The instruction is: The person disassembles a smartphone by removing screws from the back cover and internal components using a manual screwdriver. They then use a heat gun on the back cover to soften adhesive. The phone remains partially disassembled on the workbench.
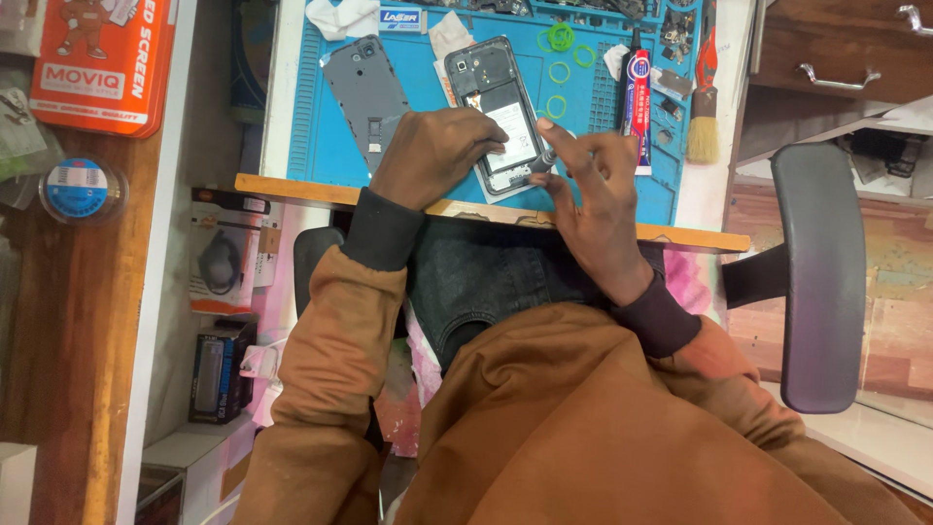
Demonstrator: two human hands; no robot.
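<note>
Opened dark smartphone with its back removed, pale battery exposed, lies on the blue silicone work mat near the mat's front edge. Left hand rests on the phone's lower left, fingers curled over the frame, pressing it flat. Right hand pinches a thin grey screwdriver between thumb and fingers, tip at the phone's lower right edge. Detached grey back cover lies just left of the phone. Green rings, glue tube with black cap and small brush sit to the right.
</note>
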